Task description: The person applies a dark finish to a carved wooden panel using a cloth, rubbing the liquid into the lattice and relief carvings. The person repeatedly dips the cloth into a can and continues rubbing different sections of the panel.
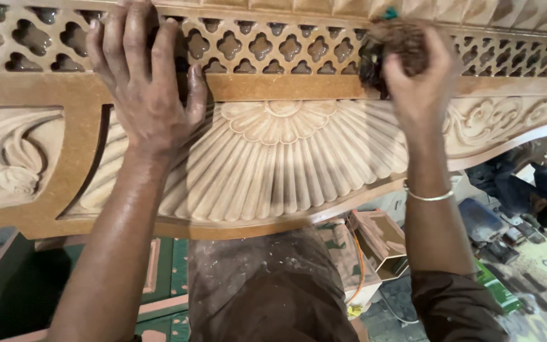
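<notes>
On carved panel (273,164): rag-gripping right hand (416,82)

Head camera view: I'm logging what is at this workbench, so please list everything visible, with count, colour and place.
Carved wooden panel: one, tan, across the upper frame; fan-shaped flower carving at centre, pierced lattice band along its top.
Brown wad: one, dark brown, pressed on the lattice at upper right; its material cannot be told.
Wooden box: one, light brown, below the panel at right.
Orange cable: one, beside the box.
Green boards: several, lower left.
Another person: one, in dark clothes, crouched at far right.
Bangle: one, silver, right wrist.
Left hand: flat on the panel.
Right hand: gripping the wad.
</notes>
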